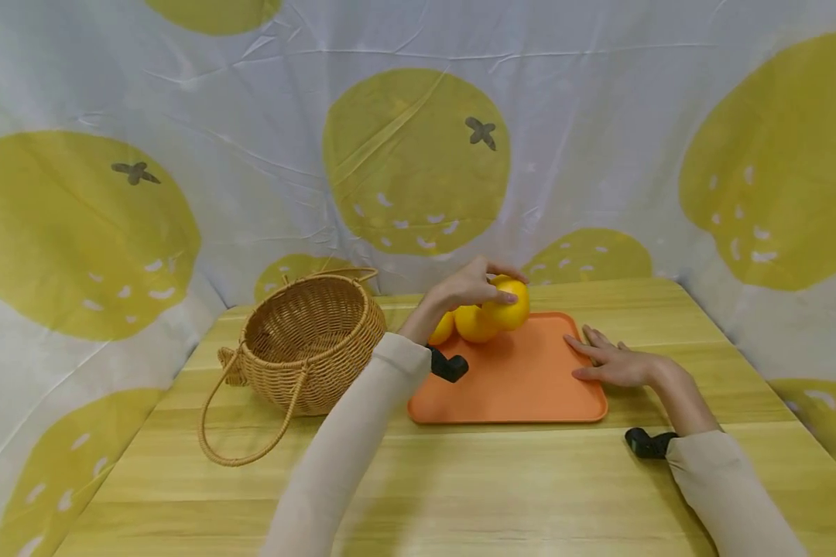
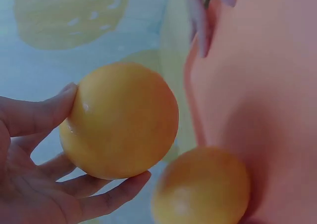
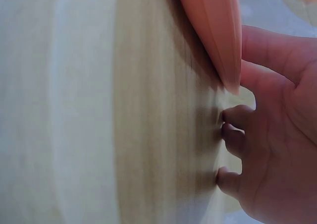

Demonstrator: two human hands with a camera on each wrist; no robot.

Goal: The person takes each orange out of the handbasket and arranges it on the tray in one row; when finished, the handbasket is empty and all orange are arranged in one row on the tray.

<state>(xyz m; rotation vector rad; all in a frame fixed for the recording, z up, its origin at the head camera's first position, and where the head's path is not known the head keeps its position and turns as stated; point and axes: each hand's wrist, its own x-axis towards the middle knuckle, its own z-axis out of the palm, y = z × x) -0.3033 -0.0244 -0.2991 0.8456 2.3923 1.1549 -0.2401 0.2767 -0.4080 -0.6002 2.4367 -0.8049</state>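
Observation:
My left hand (image 1: 470,285) holds an orange (image 1: 507,303) between thumb and fingers, raised over the back of the orange-coloured tray (image 1: 522,387). In the left wrist view the thumb presses one side of this orange (image 2: 121,120) and the fingers support it from below. A second orange (image 1: 475,324) sits on the tray's back left part, and a third orange (image 1: 442,329) shows partly behind my left wrist. At the tray's right edge, my right hand (image 1: 616,365) lies with its fingers spread. Thumb and index touch the rim while the other fingertips (image 3: 229,180) rest on the table.
A woven wicker basket (image 1: 348,352) stands left of the tray, its handle (image 1: 212,433) hanging down toward the front. The wooden table (image 1: 515,495) ends at the back against a white cloth (image 1: 585,155) printed with large yellow fruit.

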